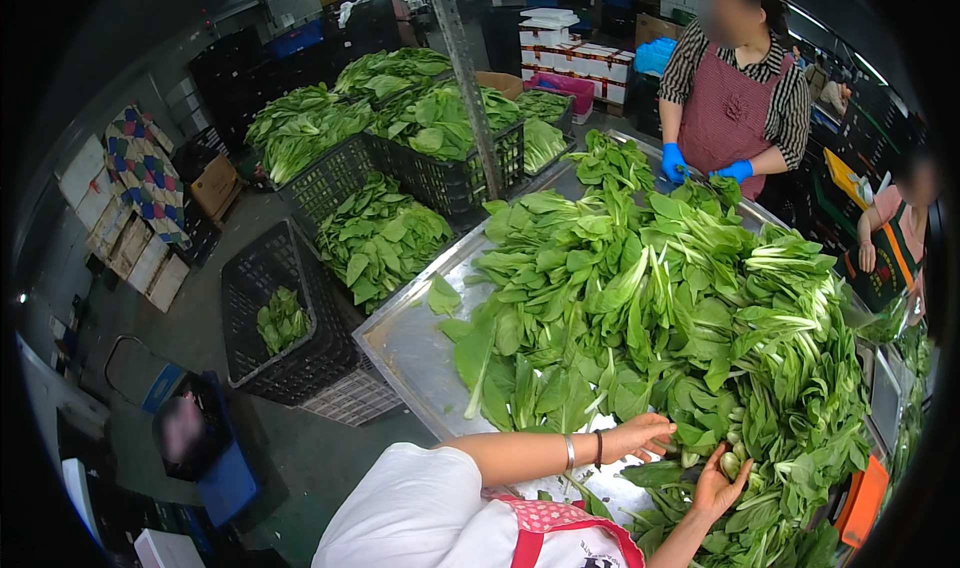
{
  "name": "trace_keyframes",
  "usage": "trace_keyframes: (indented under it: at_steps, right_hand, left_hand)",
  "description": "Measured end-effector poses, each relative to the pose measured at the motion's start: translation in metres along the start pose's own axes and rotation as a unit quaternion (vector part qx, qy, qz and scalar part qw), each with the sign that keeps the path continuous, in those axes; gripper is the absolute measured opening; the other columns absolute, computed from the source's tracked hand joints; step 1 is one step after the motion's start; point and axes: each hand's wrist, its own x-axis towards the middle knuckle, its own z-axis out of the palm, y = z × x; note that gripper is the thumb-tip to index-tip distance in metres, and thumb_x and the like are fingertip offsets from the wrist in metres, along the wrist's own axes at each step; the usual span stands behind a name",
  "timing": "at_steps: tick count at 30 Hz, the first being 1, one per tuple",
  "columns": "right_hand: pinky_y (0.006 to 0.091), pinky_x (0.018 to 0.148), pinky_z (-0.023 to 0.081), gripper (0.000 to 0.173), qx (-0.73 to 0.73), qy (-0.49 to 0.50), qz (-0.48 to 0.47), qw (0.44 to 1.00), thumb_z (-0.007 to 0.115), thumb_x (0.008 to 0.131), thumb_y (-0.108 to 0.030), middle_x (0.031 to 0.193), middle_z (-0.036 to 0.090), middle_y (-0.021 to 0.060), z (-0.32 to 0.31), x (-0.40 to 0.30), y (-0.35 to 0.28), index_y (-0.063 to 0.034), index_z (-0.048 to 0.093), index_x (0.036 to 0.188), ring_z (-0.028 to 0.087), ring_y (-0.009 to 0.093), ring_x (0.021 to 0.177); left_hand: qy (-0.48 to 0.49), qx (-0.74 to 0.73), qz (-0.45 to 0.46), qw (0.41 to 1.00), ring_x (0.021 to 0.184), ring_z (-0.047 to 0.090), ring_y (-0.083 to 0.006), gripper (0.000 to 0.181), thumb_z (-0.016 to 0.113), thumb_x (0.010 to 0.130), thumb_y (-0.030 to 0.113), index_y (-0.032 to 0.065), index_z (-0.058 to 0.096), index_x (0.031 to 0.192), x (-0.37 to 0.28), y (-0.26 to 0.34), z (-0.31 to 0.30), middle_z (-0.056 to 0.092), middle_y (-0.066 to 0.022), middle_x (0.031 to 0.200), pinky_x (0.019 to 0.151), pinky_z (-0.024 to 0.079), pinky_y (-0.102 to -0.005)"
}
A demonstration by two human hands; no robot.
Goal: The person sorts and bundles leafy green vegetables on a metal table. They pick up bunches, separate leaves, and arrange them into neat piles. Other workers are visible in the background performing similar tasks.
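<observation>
A large heap of leafy greens with pale stems [600, 298] covers much of a metal-topped table [409, 335] in front of me. My right hand [718, 485] is at the near side of the heap, its fingers curved around the pale stem bases of a bunch of greens [731, 448]. My left hand [639, 439] reaches in from the left with its fingers apart, at the leaf edges beside that bunch. Nothing shows between its fingers. Loose leaves [589, 497] lie on the metal below my wrists.
Black plastic crates [262, 268] stand left of the table, several heaped with greens. A metal post [472, 80] rises at the table's far-left edge. Across the table stands a person in blue gloves [731, 110]; another person [892, 223] is at right. An orange object [862, 500] sits at the right edge.
</observation>
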Motion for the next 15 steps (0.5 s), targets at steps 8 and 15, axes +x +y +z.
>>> trace_keyframes:
  at_steps: [8, 15]
  right_hand:
    - [0.0367, 0.092, 0.047, 0.049, 0.039, 0.031, 0.036, 0.998, 0.065, 0.081, -0.008, 0.121, 0.047, 0.0179, -0.006, 0.010, -0.004, 0.0081, 0.041, 0.120, 0.050, 0.028, 0.108]
    - [0.0361, 0.087, 0.050, 0.048, 0.025, 0.035, 0.004, 0.999, 0.064, 0.081, -0.008, 0.121, 0.048, 0.0169, 0.007, 0.010, 0.003, 0.0055, 0.041, 0.121, 0.052, 0.028, 0.105]
  left_hand:
    - [0.023, -0.037, -0.002, 0.999, 0.102, 0.055, -0.0189, 0.052, 0.056, 0.086, 0.039, 0.0078, 0.038, 0.125, -0.015, -0.010, -0.015, 0.051, -0.0087, 0.115, 0.074, 0.046, -0.0269]
    - [0.029, -0.055, -0.001, 0.998, 0.099, 0.056, -0.0168, 0.047, 0.055, 0.087, 0.037, 0.0073, 0.041, 0.121, -0.029, -0.010, -0.020, 0.054, -0.0076, 0.111, 0.073, 0.046, -0.0269]
